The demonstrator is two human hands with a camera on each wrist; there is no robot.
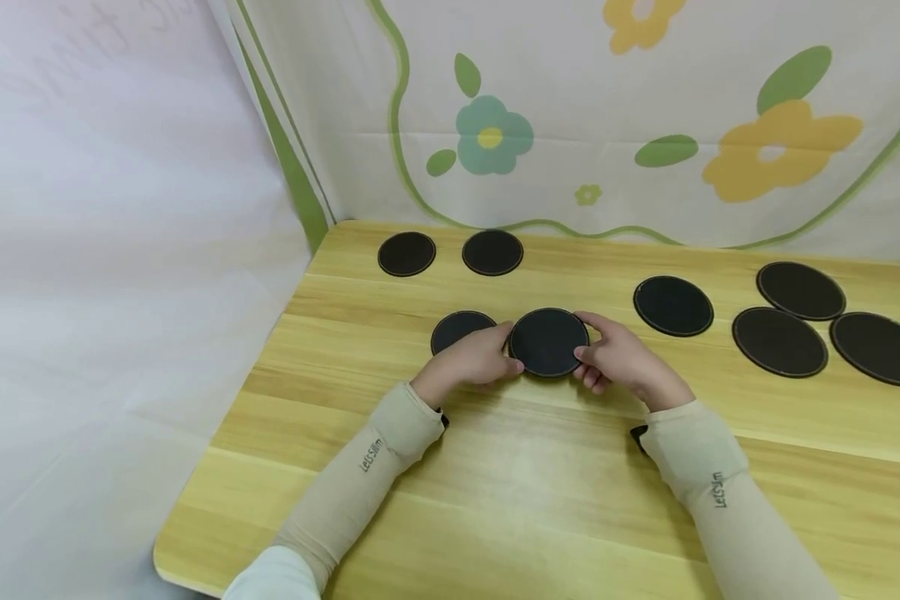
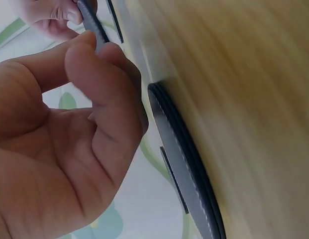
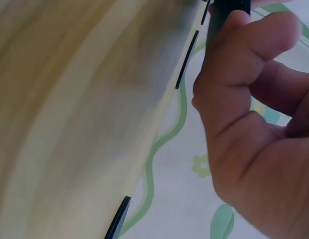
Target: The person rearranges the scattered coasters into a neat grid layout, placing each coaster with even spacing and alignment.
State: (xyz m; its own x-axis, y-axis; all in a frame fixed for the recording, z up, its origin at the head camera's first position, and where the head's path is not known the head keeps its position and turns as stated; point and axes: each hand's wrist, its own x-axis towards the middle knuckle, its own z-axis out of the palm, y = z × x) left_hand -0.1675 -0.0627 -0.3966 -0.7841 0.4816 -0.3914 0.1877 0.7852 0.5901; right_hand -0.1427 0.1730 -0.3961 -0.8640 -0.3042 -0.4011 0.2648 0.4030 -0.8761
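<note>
A round black coaster (image 1: 549,342) with a stitched rim is held between my two hands in the head view. My left hand (image 1: 474,357) pinches its left edge, and my right hand (image 1: 617,354) pinches the right edge. In the left wrist view the held coaster (image 2: 94,24) appears edge-on and raised off the wood. The right wrist view shows only part of the coaster (image 3: 229,12) beyond my curled fingers. Another coaster (image 1: 456,327) lies partly hidden behind my left hand; from the left wrist its edge (image 2: 181,157) looks layered, like stacked coasters.
Two coasters, one at far left (image 1: 407,254) and one beside it (image 1: 492,252), lie near the table's back edge. Several more are on the right, including a single coaster (image 1: 673,306) and a touching cluster (image 1: 780,342). A flower-printed cloth (image 1: 555,108) hangs behind the wooden table (image 1: 540,500).
</note>
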